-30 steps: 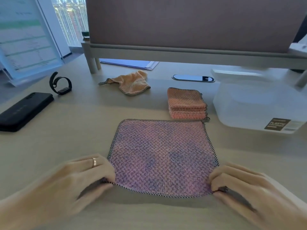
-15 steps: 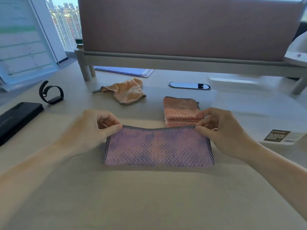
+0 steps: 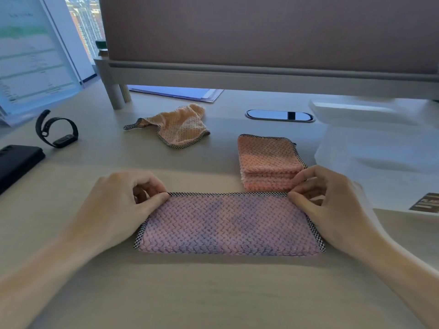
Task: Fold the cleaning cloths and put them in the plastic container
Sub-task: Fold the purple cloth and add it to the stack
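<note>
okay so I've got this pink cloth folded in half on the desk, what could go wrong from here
1. The right hand works right beside the folded orange stack; a sideways fold might knock it askew.
2. Both hands pinch only the far corners of the pink cloth, so the layers may slip out of line.

Left hand & right hand both pinched shut, palms down, forearms converging.
</note>
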